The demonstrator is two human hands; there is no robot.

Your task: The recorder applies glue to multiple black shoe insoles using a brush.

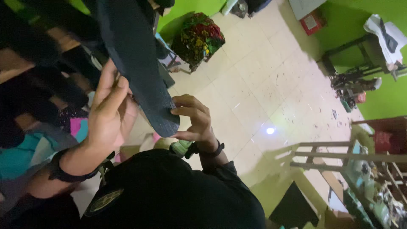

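**Dark sole piece held up in both hands**

The dark sole piece [135,63], a long, flat, shoe-shaped strip with a rounded lower end, hangs upright in the upper left of the view, above the person's dark-clothed lap. At far left lies a heap of dark, teal and pink fabric [34,140]. Next comes the left hand [111,111], with a black band on its wrist; it is raised with the palm against the left edge of the sole piece and the fingers spread up along it, supporting it rather than clenched. To its right, the right hand [196,121] pinches the rounded lower end of the sole piece between thumb and curled fingers; a black wristband sits on this wrist too, and a small green object [181,147] shows just below the hand. Behind, a bundle wrapped in red, green and yellow cloth [199,39] rests on the pale tiled floor [271,76]. At far right stand a dark table [360,55] against the green wall and a wooden frame [330,154].
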